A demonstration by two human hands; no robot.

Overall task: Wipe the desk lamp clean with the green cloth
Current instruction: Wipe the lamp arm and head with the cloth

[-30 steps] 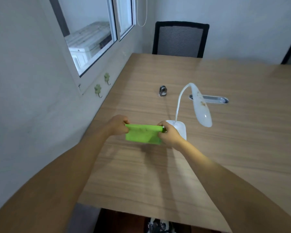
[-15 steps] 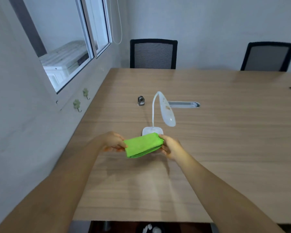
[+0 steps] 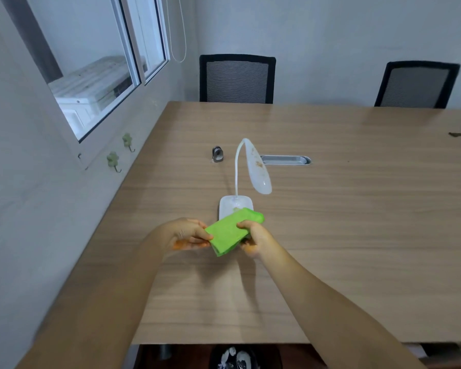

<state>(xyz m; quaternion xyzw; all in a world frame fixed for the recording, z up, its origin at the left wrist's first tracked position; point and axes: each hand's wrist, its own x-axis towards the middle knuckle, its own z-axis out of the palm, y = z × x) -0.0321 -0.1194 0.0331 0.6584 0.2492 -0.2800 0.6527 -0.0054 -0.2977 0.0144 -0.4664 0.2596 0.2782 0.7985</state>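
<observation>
Just above the near part of the table (image 3: 357, 235), we hold the green cloth (image 3: 229, 231), folded into a thick pad, between both hands: the left hand (image 3: 188, 234) pinches its left end with thumb and fingers closed on the fabric, and the right hand (image 3: 253, 237) grips its right side from above, fingers curled over the fold. The desk lamp (image 3: 250, 177) stands just beyond the cloth, its flat white base partly hidden behind the cloth's far corner, its thin neck arching up and its long head hanging to the right. We see brownish smears on the lamp head (image 3: 258, 169) and a faint mark on the base. The step in hand, as we judge it, is readying the pad before first contact. To do it well, we should keep a flat, clean face outward, pass the cloth to one hand, and steady the base with the other, since the slender neck will likely flex or tip the lamp under pressure. Wipe along the head, not across it. Count: one cloth, one lamp, two chairs (image 3: 237, 78) at the far edge, one small metal object (image 3: 217, 154), one cable slot (image 3: 285, 160), two wall hooks (image 3: 113, 161).
</observation>
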